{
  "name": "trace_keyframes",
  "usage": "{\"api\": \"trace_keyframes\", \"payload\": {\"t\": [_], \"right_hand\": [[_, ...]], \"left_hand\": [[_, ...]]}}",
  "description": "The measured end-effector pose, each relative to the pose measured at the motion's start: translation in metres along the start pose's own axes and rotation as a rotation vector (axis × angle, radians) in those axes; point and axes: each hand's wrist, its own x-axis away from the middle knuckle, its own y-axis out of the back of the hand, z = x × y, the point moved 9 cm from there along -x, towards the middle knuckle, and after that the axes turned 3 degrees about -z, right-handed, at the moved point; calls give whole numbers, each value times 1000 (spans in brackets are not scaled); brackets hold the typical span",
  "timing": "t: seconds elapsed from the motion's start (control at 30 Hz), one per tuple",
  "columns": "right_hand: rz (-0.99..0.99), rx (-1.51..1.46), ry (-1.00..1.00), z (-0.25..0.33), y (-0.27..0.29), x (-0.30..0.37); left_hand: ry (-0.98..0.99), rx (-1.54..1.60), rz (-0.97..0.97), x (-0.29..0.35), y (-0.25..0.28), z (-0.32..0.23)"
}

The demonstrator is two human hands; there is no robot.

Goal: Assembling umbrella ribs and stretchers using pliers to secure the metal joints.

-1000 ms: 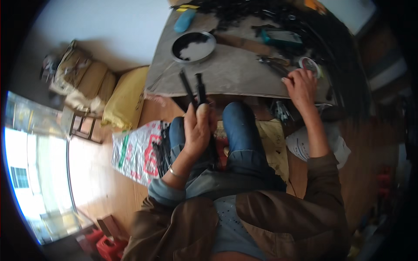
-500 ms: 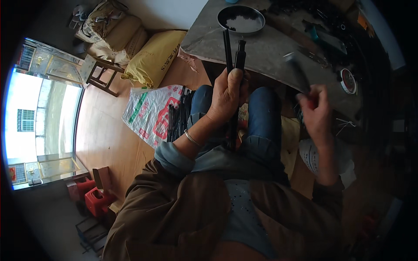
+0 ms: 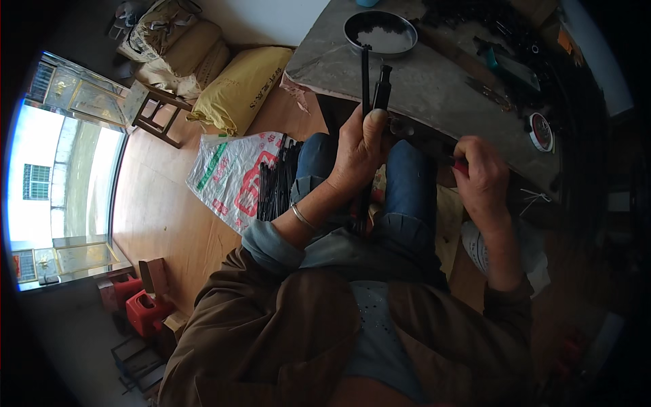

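Observation:
My left hand (image 3: pixel 357 146) is wrapped round long black rods (image 3: pixel 366 81), which stand upright between my knees. One is thin; the thicker one (image 3: pixel 382 89) beside it has a narrower, stepped top end. Their lower ends run down to my lap. To the right, my right hand (image 3: pixel 483 178) is closed round the red and black handle (image 3: pixel 461 165) of what looks like a hammer. Its shaft points left under the table edge, and a blurred shiny part (image 3: pixel 401 127) shows close to the left hand. Whether it touches the rods I cannot tell.
On the grey table (image 3: pixel 319 57) are a round metal bowl (image 3: pixel 385 42) with pale and black bits, a round tin (image 3: pixel 540 132) and dark small parts. Many black rods (image 3: pixel 274 186) lie on a printed plastic sack (image 3: pixel 227 173) at my left. Beyond are a yellow sack (image 3: pixel 241 91) and red stools (image 3: pixel 146 312).
My right hand has swung the hammer down and left, from upright over the table edge toward the rods. The left hand keeps its grip; the rods' tops have shifted slightly right.

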Motion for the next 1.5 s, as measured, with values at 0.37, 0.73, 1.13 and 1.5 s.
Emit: {"api": "trace_keyframes", "payload": {"t": [0.37, 0.73, 1.13, 1.5], "right_hand": [[1034, -1258, -759, 21, -75, 73], [954, -1472, -927, 48, -66, 96], [1060, -2086, -1016, 76, -75, 80], [921, -2164, -955, 79, -67, 83]], "left_hand": [[76, -102, -16, -3, 18, 25], [-188, 6, -12, 22, 18, -29], [40, -5, -112, 12, 40, -13], [-8, 42, 31, 11, 16, -17]]}}
